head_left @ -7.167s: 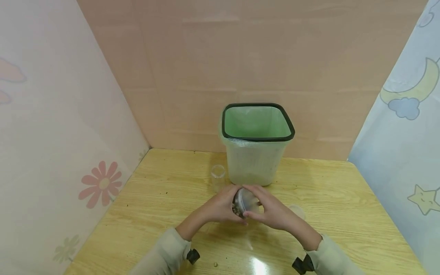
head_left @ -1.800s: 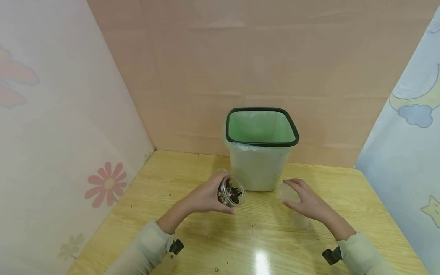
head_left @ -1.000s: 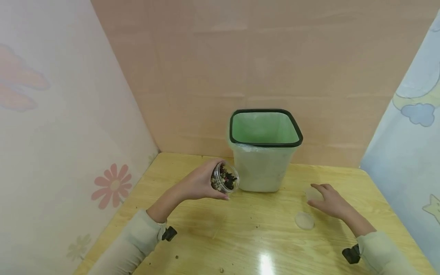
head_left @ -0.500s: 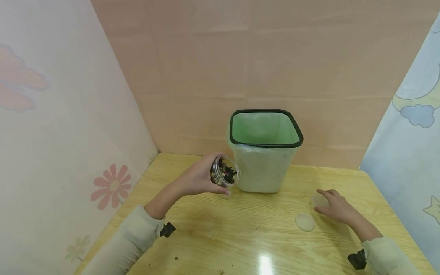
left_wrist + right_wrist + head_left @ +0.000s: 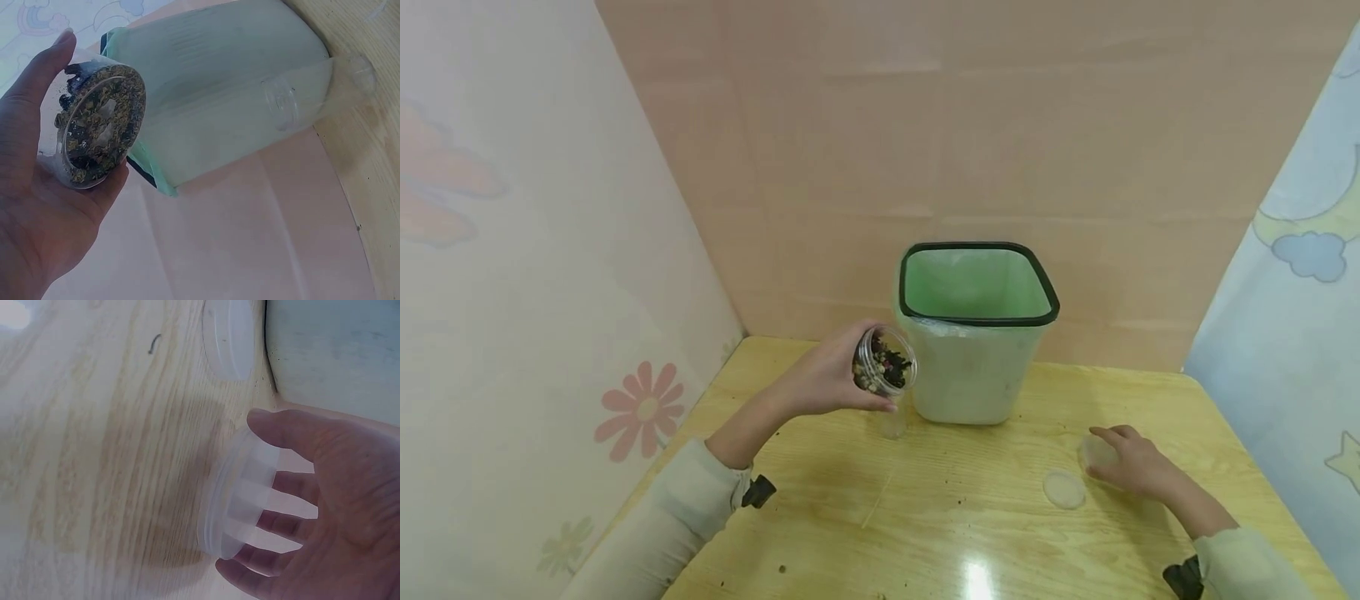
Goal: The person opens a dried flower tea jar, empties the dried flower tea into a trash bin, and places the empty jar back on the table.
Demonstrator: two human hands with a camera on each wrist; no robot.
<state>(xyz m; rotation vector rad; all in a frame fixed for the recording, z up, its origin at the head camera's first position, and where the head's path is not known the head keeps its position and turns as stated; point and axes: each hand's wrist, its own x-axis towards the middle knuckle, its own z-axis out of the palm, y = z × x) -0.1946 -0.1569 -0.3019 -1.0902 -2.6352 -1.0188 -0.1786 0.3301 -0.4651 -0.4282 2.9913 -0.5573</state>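
My left hand grips a clear plastic jar of dried tea mix, dark leaves with pale and reddish bits. The jar is lidless and tilted, its mouth facing right and toward me in the head view. Through its base the left wrist view shows the packed mix. Below stands a second clear jar, partly hidden by the hand. On the right, my right hand holds a translucent white lid between thumb and fingers, close over the table. Another such lid lies flat beside it.
A pale green bin with a dark rim and a liner stands at the back of the wooden table, just right of the held jar. Dark crumbs are scattered on the tabletop. Patterned and plain sheets wall in three sides.
Earlier both hands held the lidded jar together; now the lid is off, in my right hand. That hand has moved right and down to the table; the left has raised the jar slightly beside the bin.
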